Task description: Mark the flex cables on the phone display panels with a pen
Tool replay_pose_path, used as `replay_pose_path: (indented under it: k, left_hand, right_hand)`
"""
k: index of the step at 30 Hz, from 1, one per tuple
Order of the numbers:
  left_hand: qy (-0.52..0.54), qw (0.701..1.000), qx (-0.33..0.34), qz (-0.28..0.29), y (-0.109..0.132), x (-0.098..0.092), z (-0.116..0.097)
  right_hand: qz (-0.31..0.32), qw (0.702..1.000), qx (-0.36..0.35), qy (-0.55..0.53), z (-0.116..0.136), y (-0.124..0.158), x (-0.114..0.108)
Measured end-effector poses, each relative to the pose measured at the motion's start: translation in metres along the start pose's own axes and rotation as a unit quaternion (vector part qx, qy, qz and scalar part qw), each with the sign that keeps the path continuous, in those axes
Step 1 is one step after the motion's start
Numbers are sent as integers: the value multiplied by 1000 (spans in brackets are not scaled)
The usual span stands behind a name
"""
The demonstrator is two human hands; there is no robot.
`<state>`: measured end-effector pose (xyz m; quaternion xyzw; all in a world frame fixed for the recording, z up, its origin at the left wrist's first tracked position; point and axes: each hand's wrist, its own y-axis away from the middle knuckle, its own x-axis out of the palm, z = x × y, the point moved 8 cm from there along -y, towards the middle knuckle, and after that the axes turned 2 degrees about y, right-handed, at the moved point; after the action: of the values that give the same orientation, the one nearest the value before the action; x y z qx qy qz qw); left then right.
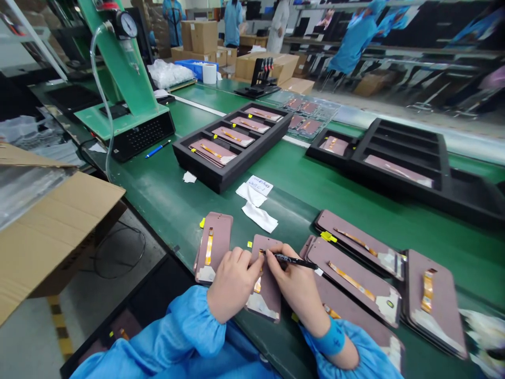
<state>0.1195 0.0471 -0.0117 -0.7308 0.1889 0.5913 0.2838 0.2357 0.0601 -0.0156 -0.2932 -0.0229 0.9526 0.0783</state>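
A mauve phone screen panel [265,305] with an orange flex cable [258,286] lies at the table's near edge between my hands. My left hand [235,281] is closed, thumb and index finger pinched at the cable's upper end; the exact contact is partly hidden. My right hand [298,287] grips a black pen [295,260], pointing left, its fingertips close to my left ones over the panel. Another panel [216,237] lies just left of my left hand. To the right are stacked panels [355,273] with flex cables and yellow tabs, and a further stack [436,300].
A black foam tray [221,176] holds several panels; another black tray [410,184] stands right of it. Paper scraps [258,213] and a blue pen [158,149] lie on the green table. A green press [138,95] stands left, an open carton [51,231] beside the table. People work behind.
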Motion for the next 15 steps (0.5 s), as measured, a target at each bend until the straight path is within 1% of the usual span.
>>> replay_pose_path:
  k: [6,12,13,15]
  left_hand:
    - [13,1000,1,0,-1,1,1]
    - [21,1000,-17,0,3,-1,0]
    - [23,1000,-19,-4,4,-1,-1]
    - [28,999,-23,-17,7,0,-3]
  right_hand:
    - [-5,1000,-5,8,1,0,-1]
    - [6,1000,-2,7,-3,2,-1]
    - [2,1000,-5,3,-6,3,-2]
    - [-45,999,-3,-4,-16,5,-12]
